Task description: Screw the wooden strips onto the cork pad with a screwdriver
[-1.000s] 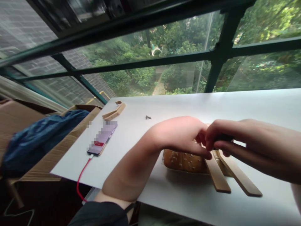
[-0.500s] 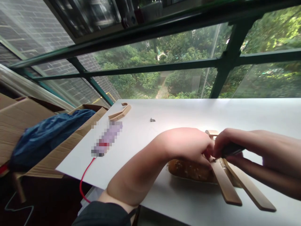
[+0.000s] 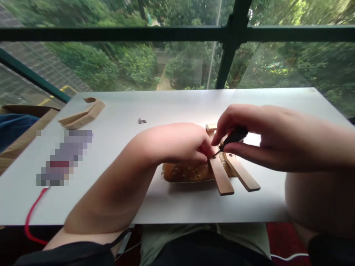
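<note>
My right hand (image 3: 263, 129) grips the black handle of a screwdriver (image 3: 235, 136). Its thin shaft slants down to a small dark screw (image 3: 214, 157) in a flat wooden strip (image 3: 222, 181). My left hand (image 3: 177, 142) is closed at that strip, thumb and fingers curled beside the screw; their exact hold is partly hidden. A second wooden strip (image 3: 246, 177) with a dark hole lies just to the right. Both strips rest across a shiny brown slab (image 3: 185, 172) in what looks like clear wrap, and their near ends stick out past it.
Several loose screws (image 3: 142, 120) lie on the white table (image 3: 155, 207) beyond my left forearm. Farther left is a curved wooden piece (image 3: 85, 115), with a blurred-out phone-like object (image 3: 66, 159) and its red cable (image 3: 29, 218). A window frame (image 3: 166, 34) rises behind the table.
The view has turned down and to the right. My right hand has lifted and tilted slightly, so the screwdriver shaft and screw now show. My left hand stays at the strip.
</note>
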### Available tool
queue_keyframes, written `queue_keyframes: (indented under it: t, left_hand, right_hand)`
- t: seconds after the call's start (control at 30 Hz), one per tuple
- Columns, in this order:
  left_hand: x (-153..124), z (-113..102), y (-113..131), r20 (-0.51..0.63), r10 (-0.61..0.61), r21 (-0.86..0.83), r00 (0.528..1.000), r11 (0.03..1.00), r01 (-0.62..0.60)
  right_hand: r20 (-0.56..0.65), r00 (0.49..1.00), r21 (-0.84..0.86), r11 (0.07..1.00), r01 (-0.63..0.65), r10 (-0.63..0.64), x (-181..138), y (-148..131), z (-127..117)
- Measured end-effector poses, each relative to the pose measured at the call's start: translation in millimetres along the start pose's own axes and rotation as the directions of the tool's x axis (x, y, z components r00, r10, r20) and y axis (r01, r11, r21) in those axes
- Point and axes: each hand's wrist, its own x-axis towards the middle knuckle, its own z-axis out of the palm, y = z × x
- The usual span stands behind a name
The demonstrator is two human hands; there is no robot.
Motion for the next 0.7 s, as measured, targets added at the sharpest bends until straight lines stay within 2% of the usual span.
queue_keyframes:
  t: [0.07, 0.13, 0.27, 0.4, 0.47, 0.6, 0.7]
  left_hand:
    - [0, 0, 0, 0.005, -0.028, -0.026, 1.000, 0.999, 0.028]
    - [1, -1, 0, 0.006, -0.042, -0.038, 0.999, 0.998, 0.043]
    - [2, 0, 1, 0.004, -0.045, -0.039, 0.999, 0.998, 0.045]
    - [2, 0, 0, 0.007, -0.017, -0.033, 1.000, 0.999, 0.018]
    - [2, 0, 0, 0.008, 0.005, -0.017, 1.000, 1.000, -0.005]
    - [3, 1, -3, -0.007, 0.016, 0.023, 1.000, 1.000, -0.016]
    - [4, 2, -5, -0.021, 0.019, 0.031, 1.000, 0.999, -0.018]
  right_hand:
    - [0.014, 1.000, -0.109, 0.994, -0.005, 0.007, 2, -1, 0]
    - [-0.031, 0.999, -0.162, 0.987, 0.009, -0.014, 5, -2, 2]
    - [-0.115, 0.993, -0.180, 0.984, -0.006, -0.015, 6, -2, 10]
    - [-0.146, 0.989, -0.112, 0.994, -0.011, -0.006, 3, -4, 13]
    - [-0.116, 0.993, -0.039, 0.999, -0.005, 0.001, 2, -7, 9]
    - [0.060, 0.997, 0.128, 0.990, -0.061, 0.054, -1, -11, -1]
    - [0.060, 0.998, 0.124, 0.991, -0.041, 0.034, -1, -8, -4]
